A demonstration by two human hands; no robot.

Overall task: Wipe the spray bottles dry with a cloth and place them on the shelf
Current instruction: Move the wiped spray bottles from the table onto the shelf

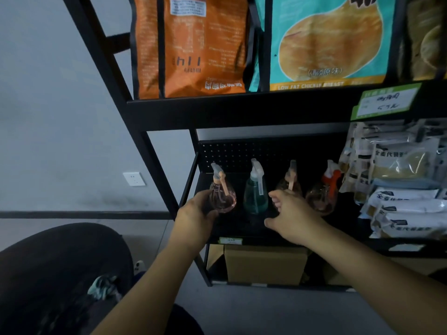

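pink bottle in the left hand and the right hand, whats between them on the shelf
In the head view, the teal spray bottle stands upright between the pink bottle held by the left hand and the open right hand.

An orange bag (193,44) stands beside a teal chicken-breast bag (324,42); well below them, a cardboard box (263,263) sits near the floor.

4 spray bottles (256,189), 2 hands (294,215), 2 lg bags (193,44), 1 cloth (102,286).
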